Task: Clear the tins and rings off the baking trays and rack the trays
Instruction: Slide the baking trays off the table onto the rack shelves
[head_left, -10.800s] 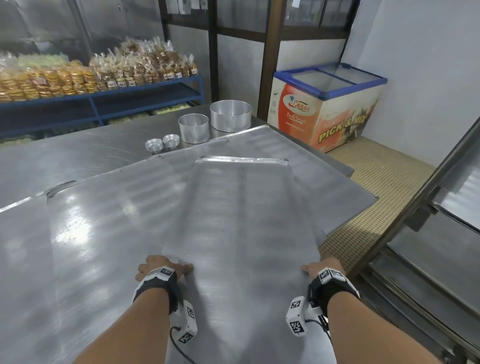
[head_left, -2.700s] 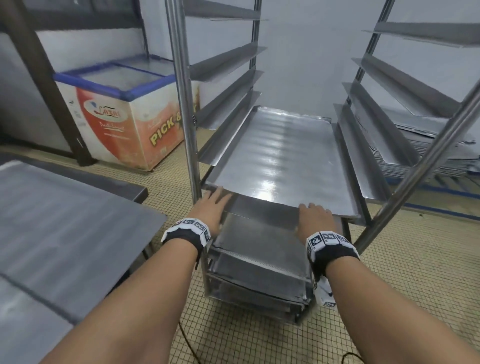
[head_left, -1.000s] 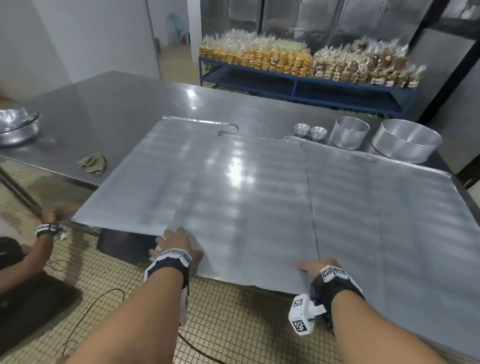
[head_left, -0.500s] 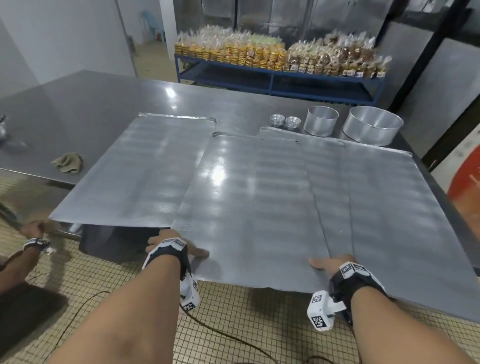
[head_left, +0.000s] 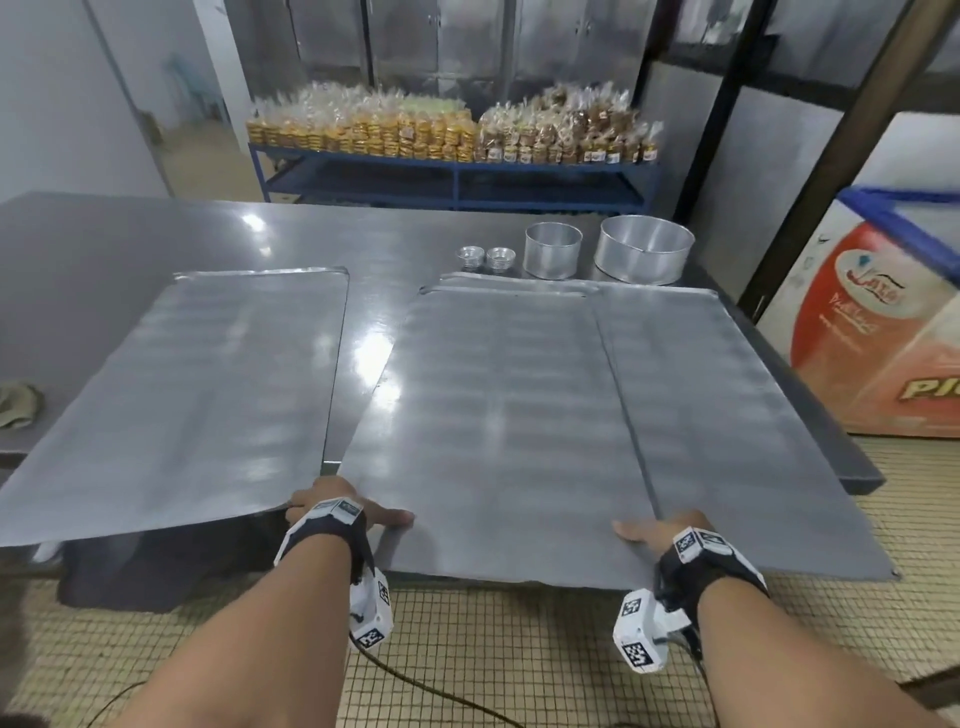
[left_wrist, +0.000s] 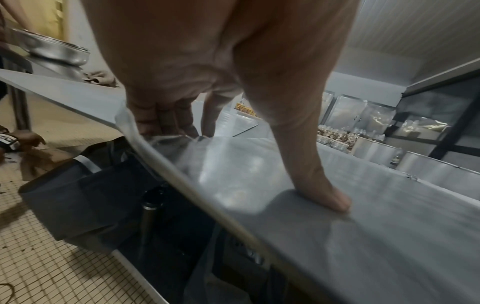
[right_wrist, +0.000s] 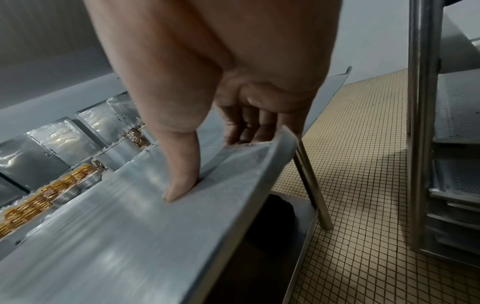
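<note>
Thumbs atop middle tray (head_left: 498, 426), left hand (head_left: 332, 512), right hand (head_left: 657, 532) gripping near edge.

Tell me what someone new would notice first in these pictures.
Most striking are the big bare baking trays covering the steel table: both hands, left hand and right hand, grip the near edge of the middle tray, thumbs on top. Behind it, on the table, stand two round tins and two small fluted cups, with bagged biscuits shelved beyond.

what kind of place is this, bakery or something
Most likely a commercial bakery's work room: large metal baking trays lie on a steel table, round cake tins stand at its far edge, and a blue shelf holds bagged baked goods.
</note>
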